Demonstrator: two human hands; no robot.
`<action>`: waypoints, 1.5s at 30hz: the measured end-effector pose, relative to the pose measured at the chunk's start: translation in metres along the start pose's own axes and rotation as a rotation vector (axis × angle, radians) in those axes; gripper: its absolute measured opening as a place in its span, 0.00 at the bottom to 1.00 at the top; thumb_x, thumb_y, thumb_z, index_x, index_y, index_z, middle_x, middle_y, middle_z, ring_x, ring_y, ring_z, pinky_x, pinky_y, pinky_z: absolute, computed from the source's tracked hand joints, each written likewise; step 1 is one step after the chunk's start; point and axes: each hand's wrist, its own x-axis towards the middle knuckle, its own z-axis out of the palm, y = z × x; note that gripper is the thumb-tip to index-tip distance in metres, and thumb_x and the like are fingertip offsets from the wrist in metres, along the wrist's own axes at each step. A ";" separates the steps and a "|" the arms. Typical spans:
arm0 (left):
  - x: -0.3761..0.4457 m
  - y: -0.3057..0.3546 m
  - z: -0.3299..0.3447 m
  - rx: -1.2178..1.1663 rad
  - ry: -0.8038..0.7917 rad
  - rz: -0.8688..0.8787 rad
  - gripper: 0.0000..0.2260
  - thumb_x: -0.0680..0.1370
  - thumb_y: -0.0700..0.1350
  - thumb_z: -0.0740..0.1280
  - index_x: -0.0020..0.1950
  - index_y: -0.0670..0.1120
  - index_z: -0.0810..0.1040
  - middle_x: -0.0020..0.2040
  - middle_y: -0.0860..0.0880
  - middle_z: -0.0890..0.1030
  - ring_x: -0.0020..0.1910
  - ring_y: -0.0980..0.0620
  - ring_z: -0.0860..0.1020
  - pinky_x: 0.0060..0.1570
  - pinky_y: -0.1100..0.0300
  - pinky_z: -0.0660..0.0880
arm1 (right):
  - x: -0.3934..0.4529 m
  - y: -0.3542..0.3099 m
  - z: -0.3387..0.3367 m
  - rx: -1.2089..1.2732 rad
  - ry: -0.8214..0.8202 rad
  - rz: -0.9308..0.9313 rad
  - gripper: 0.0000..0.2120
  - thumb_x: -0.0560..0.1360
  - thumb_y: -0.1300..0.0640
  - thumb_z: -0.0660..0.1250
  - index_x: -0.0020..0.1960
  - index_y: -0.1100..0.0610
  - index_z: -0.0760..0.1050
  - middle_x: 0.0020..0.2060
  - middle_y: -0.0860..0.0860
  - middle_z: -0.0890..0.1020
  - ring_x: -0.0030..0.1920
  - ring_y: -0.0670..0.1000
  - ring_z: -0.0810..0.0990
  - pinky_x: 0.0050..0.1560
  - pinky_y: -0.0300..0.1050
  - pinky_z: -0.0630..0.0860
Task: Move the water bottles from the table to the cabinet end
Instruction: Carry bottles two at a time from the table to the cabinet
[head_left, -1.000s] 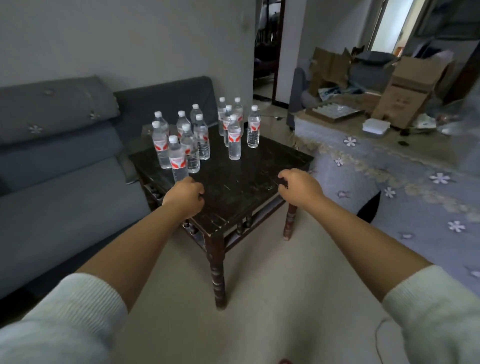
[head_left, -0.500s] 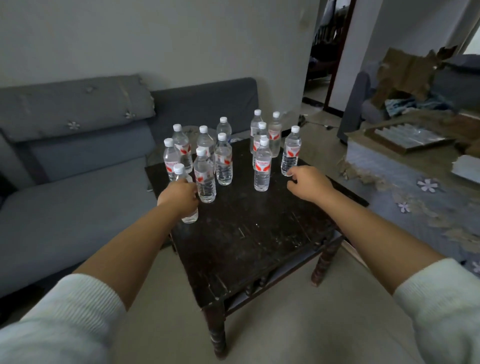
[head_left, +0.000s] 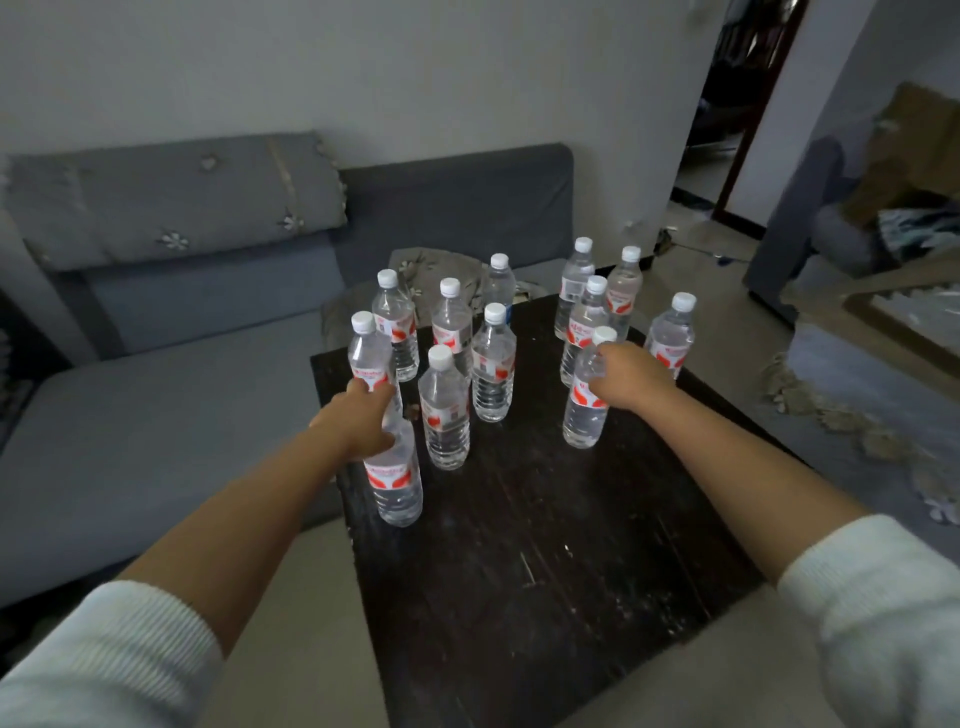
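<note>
Several clear water bottles with white caps and red labels stand in two groups on a dark wooden table (head_left: 545, 571). My left hand (head_left: 361, 418) is closed over the neck of the nearest bottle of the left group (head_left: 397, 491), hiding its cap. My right hand (head_left: 631, 376) is wrapped around the upper part of the front bottle of the right group (head_left: 583, 415), whose cap shows above my fingers. Both bottles stand upright on the table. Another bottle (head_left: 445, 415) stands between my hands, with more behind it.
A grey sofa (head_left: 156, 405) runs along the table's left and far side, with a crumpled cloth (head_left: 436, 265) behind the bottles. A low surface under a flowered cloth (head_left: 878, 395) lies to the right. A doorway (head_left: 727, 119) opens at the back right.
The view has moved closer to the table. My right hand shifted from beside the far-right bottle onto the front bottle of the right group. My left hand stays on the near-left bottle.
</note>
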 end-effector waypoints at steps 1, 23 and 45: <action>0.006 -0.002 -0.001 0.009 -0.015 0.019 0.29 0.76 0.46 0.66 0.74 0.46 0.58 0.70 0.39 0.64 0.66 0.39 0.70 0.65 0.51 0.70 | 0.009 -0.001 0.000 -0.003 -0.001 0.010 0.16 0.75 0.56 0.63 0.61 0.60 0.70 0.58 0.60 0.76 0.57 0.60 0.77 0.56 0.53 0.77; 0.027 0.009 0.014 -0.173 0.131 0.086 0.15 0.76 0.45 0.66 0.59 0.40 0.75 0.58 0.42 0.76 0.55 0.45 0.75 0.49 0.58 0.70 | 0.073 0.012 0.024 0.096 -0.033 -0.009 0.10 0.72 0.62 0.68 0.52 0.65 0.77 0.53 0.60 0.79 0.53 0.60 0.79 0.43 0.43 0.68; -0.003 0.184 0.032 -0.369 0.112 0.685 0.10 0.69 0.41 0.73 0.45 0.36 0.80 0.44 0.42 0.79 0.42 0.52 0.73 0.43 0.63 0.65 | -0.128 0.092 0.005 0.148 -0.104 0.254 0.13 0.74 0.56 0.65 0.55 0.61 0.74 0.57 0.60 0.76 0.57 0.57 0.75 0.47 0.46 0.70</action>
